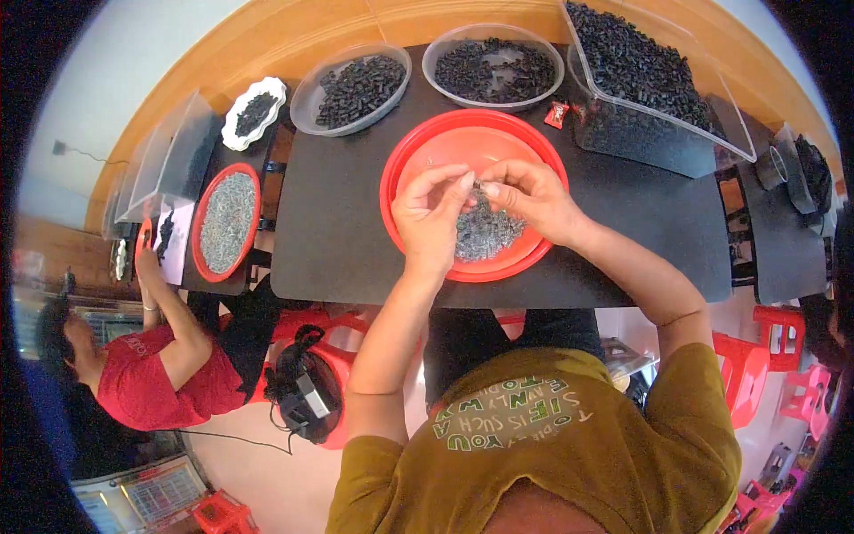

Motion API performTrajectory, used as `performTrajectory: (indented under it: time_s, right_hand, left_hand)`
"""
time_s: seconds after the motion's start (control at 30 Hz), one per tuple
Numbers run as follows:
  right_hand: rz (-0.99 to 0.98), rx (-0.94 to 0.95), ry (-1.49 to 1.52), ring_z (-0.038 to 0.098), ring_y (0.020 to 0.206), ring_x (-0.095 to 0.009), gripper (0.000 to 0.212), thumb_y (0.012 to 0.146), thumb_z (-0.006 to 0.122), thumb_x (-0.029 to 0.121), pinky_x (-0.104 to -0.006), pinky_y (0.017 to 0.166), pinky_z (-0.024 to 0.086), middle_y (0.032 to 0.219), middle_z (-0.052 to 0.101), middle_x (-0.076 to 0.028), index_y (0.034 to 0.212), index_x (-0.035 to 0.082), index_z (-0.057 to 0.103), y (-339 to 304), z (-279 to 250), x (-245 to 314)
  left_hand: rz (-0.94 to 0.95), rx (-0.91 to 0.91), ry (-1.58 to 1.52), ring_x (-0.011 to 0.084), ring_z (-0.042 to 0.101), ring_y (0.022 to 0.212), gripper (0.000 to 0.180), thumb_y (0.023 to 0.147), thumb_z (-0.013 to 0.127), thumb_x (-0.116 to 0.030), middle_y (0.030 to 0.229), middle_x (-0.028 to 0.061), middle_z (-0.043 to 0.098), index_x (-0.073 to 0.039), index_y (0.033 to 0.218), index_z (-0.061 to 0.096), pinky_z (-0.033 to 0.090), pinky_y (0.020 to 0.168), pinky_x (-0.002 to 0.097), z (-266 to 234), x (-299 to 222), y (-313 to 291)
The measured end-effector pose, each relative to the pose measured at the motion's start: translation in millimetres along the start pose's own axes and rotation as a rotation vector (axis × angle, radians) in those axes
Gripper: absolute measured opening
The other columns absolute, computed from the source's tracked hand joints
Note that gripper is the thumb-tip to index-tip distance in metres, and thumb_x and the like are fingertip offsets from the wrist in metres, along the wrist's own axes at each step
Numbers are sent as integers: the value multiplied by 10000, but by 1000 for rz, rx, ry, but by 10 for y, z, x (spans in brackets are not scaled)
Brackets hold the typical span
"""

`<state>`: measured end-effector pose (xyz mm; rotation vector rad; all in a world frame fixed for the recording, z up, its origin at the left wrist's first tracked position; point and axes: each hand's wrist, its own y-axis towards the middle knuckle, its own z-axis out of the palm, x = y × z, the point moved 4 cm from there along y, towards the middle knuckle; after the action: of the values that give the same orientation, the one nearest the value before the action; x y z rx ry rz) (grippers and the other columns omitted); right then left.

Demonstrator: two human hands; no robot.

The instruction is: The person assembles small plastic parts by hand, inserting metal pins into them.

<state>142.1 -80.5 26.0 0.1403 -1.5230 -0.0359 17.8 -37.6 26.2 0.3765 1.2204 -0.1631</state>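
Over a round red basin (545, 258), my left hand (433, 206) and my right hand (538, 200) meet fingertip to fingertip. Each one is closed in a pinch. A tiny dark piece seems to sit between them, too small and too covered by the fingers to name. Beneath my hands, a heap of small silvery pieces (487, 238) lies on the basin's floor, with a few dark bits showing among them. The basin stands near the front edge of the black table (338, 231).
Behind the basin are two clear round tubs (302, 117) (442, 93) of small black parts and a red wrapped packet (556, 114). A clear bin (654, 142) full of black parts stands right. Leftward, a co-worker in a red shirt (169, 383) sits by another red basin (255, 191).
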Motion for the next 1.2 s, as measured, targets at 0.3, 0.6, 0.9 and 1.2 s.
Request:
performTrajectory:
  time_s: [0.3,0.6,0.9,1.2]
  right_hand:
    - [-114,-89,9,430,593,-30,92,795,480,120,-176,514,355,671,471,32,794,29,489,-7,6,7]
    - [-204,-157,-155,463,622,-44,146,802,482,143,-189,546,391,697,505,8,835,3,506,26,-147,-16]
    - [-47,-67,-73,507,651,-71,231,815,488,195,-193,533,408,765,561,-29,921,0,550,45,-180,41]
    - [-62,-21,98,499,694,-58,212,815,485,158,-173,509,396,770,542,-2,970,21,526,-1,-85,111]
  left_hand:
    - [523,60,481,66,490,660,129,765,538,-46,803,26,493,-19,890,553,414,550,180,166,-119,-93]
    - [-12,34,-60,70,455,545,144,776,536,-97,696,10,511,-36,905,520,363,473,185,105,70,-5]
    - [22,-53,-127,100,523,678,162,722,588,-36,777,49,565,-19,871,528,417,587,203,87,11,-20]
    - [197,-92,-30,96,527,718,152,702,597,8,806,54,570,-11,841,537,422,658,206,152,-134,-77]
